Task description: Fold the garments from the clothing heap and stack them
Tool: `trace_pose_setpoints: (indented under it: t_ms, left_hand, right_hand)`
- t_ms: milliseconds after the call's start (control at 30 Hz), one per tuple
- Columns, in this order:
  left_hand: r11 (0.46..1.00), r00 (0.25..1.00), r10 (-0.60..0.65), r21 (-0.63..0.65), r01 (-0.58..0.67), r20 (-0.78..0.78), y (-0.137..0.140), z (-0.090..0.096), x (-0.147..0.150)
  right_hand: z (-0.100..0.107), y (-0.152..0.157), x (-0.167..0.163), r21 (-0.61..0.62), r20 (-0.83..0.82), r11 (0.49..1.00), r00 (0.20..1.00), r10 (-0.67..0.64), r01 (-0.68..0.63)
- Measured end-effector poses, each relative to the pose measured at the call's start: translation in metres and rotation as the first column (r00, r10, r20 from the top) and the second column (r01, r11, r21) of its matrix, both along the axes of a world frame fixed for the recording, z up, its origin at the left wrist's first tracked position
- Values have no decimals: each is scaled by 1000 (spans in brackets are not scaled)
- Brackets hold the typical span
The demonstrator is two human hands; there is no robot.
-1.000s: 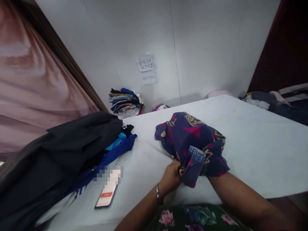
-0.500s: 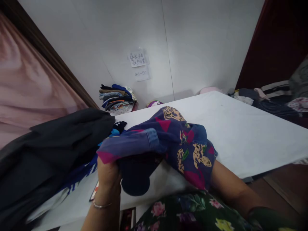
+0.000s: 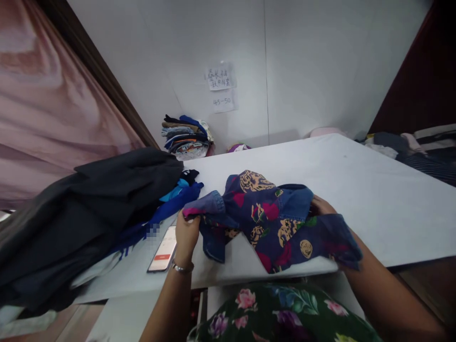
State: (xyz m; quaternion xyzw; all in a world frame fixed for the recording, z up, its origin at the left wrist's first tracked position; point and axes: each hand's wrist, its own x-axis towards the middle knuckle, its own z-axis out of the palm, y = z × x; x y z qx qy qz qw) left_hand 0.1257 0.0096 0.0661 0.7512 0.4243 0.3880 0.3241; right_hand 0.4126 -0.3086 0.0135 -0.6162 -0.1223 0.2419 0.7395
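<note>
A small blue denim shirt (image 3: 265, 209) with tan and magenta prints is spread loosely over the front of the white table. My left hand (image 3: 188, 230) is closed on its left end, the fabric pinched between thumb and fingers. At the opposite end, my right hand (image 3: 322, 205) grips the shirt beside the plain denim collar, its fingers partly hidden by cloth. A sleeve drapes over my right forearm. To the left of my left wrist lies a phone (image 3: 164, 251) with its screen lit.
Dark clothing (image 3: 117, 190) is heaped on the left, with blue garments (image 3: 181, 197) under its edge. A folded stack of clothes (image 3: 187, 135) stands against the wall. More clothes (image 3: 395, 142) lie beyond the right side of the white table (image 3: 374, 199). Paper notes (image 3: 223, 90) hang on the wall.
The shirt has been lowered and spread out flatter. My right hand has come out from beneath the cloth to the collar, and the phone is now uncovered.
</note>
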Motion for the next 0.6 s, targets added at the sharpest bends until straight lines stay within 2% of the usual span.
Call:
trace_pose_setpoints:
  t_ms: [33,100,167,233,300,367,400,433,467,533,600]
  left_hand:
    - [993,1000,-3,114,6,-25,-3,1,-1]
    - [936,999,-19,350,33,-42,-12,8,-3]
    - [837,997,-47,543,68,-53,-24,19,-4]
    - [724,990,-97,675,139,-100,-39,27,-6]
    - [601,949,-196,733,317,-249,-55,26,-6]
    - [486,839,-288,684,543,-462,-67,17,-5]
    - [455,779,-304,635,624,-548,-70,11,-4]
    - [450,735,-298,589,671,-609,-72,4,-2]
    - [469,713,-273,558,685,-646,-71,-3,0]
    - [536,709,-201,530,658,-676,-67,-13,5]
    - [574,701,-161,512,639,-695,-61,-16,10]
  right_hand:
    - [-4,-9,0,8,-46,1000,999,24,-24]
    - [-11,-30,1,31,-142,999,989,42,-38]
    - [-14,-50,0,16,-179,1000,984,-4,7]
    - [-12,-66,-4,-57,-127,995,988,-85,79]
    - [-9,-76,-11,-169,-33,977,990,-135,128]
    - [-6,-79,-18,-300,109,941,986,-127,154]
    - [-5,-79,-21,-357,202,918,974,-104,172]
    - [-5,-77,-24,-397,303,897,950,-74,196]
    - [-5,-75,-25,-418,400,882,916,-37,218]
    - [-3,-66,-27,-436,541,873,839,60,219]
    - [0,-54,-25,-463,599,872,780,178,156]
